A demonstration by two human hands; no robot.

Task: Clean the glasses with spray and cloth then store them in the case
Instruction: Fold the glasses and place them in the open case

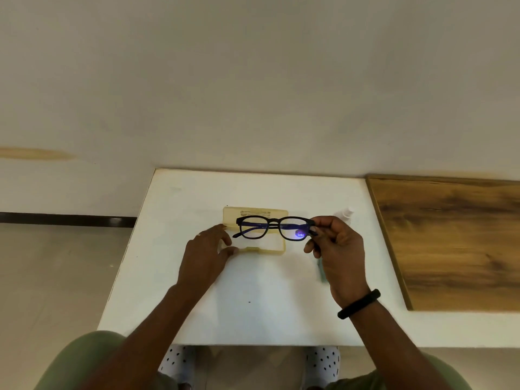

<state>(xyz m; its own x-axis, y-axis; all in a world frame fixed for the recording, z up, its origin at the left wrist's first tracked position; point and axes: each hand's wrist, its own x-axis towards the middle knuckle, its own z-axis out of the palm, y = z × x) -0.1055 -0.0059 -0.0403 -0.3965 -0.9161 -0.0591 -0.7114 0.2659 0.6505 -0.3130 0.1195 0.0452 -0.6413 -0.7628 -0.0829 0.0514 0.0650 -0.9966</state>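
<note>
Black-framed glasses (274, 228) with folded temples hang just above the open yellowish translucent case (254, 213) in the middle of the white table (197, 305). My right hand (336, 249) pinches their right end. My left hand (206, 249) rests on the left end of the case, thumb and fingers around its front corner. A white spray bottle (344, 213) lies behind my right hand, mostly hidden. A grey-green cloth (321, 270) shows as a thin strip under my right hand.
A wood-grain board (455, 243) lies against the table's right side. The wall stands right behind the table. Floor lies beyond the table's left edge. My knees show below the front edge.
</note>
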